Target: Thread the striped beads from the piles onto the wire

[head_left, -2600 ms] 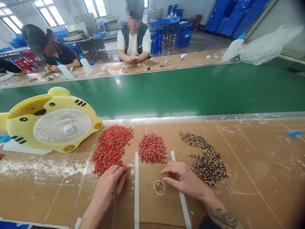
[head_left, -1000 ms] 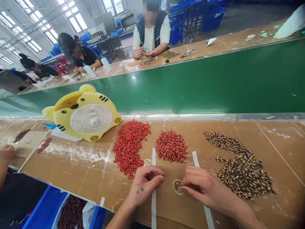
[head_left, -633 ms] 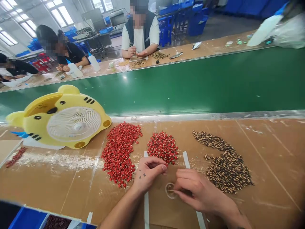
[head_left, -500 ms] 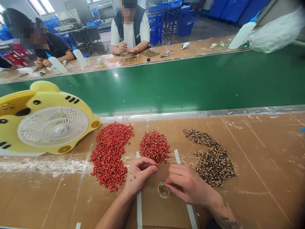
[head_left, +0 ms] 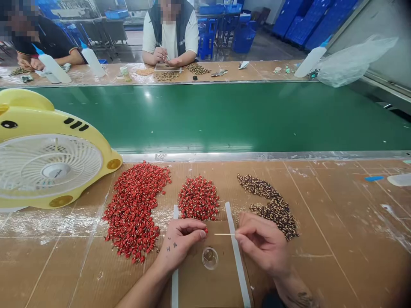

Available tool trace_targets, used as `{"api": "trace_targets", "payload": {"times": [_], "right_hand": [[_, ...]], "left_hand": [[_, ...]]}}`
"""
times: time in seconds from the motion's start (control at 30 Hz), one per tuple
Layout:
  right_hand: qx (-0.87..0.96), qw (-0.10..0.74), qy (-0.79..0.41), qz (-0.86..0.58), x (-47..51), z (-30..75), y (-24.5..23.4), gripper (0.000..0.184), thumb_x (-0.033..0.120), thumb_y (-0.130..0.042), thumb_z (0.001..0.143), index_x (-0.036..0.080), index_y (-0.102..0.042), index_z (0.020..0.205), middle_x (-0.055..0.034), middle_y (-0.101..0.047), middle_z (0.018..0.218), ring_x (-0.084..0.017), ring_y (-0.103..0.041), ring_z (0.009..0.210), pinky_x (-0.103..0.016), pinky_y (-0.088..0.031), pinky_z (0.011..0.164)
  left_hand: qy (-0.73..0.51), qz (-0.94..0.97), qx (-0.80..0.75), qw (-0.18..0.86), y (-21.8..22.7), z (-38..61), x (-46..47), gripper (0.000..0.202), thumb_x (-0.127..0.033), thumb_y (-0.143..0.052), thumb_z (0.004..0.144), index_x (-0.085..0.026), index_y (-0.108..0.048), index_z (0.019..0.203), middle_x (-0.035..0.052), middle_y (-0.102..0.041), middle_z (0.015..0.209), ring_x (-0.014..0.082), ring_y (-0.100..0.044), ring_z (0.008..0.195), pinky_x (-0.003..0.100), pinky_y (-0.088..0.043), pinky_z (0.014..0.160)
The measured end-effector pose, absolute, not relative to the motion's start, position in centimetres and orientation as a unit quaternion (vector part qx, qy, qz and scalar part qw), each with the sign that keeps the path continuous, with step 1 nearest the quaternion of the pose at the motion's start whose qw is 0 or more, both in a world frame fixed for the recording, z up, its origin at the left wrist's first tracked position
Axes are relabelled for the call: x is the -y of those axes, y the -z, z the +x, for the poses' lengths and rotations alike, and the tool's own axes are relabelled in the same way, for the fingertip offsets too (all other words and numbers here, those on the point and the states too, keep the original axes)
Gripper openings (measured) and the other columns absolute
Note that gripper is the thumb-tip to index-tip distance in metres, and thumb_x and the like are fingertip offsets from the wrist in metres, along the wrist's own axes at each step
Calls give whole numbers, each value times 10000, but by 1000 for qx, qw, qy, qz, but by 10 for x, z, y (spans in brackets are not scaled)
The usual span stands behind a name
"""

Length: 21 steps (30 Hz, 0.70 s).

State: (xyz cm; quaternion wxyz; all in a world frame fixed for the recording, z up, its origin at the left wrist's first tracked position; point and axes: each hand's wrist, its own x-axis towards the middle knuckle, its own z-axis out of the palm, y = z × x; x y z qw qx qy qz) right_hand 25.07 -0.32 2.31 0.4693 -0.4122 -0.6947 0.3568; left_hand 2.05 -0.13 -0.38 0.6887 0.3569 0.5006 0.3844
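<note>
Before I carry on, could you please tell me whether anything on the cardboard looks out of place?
Something minor: a single red piece lies apart from the large red pile, just off its right side. It looks stray because the others are mostly bunched together.

Red piece (head_left: 206,230) in left hand (head_left: 181,240), thin stick (head_left: 224,234) in right hand (head_left: 266,244)
</note>
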Motion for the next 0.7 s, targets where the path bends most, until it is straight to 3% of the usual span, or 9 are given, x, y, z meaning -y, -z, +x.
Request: {"api": "trace_targets", "payload": {"times": [0.37, 0.7], "right_hand": [[717, 420, -346, -436, 2, 243, -20, 126, 160, -613, 866, 191, -633, 746, 18, -525, 602, -137, -483, 570, -270, -353, 558], [728, 427, -330, -424, 3, 241, -20, 108, 139, -607, 866, 192, -651, 783, 9, -536, 629, -144, -508, 587, -277, -374, 571]], "left_hand": [[-368, 373, -496, 692, -4, 24, 1, 89, -225, -785, 695, -164, -794, 760, 22, -711, 632, 120, -586, 576, 214, -445, 566], [-421, 253, -447, 748, 2, 29, 4, 144, -223, -834, 669, -145, -779, 775, 19, -714, 625, 107, -613, 567, 216, -479, 611]]}}
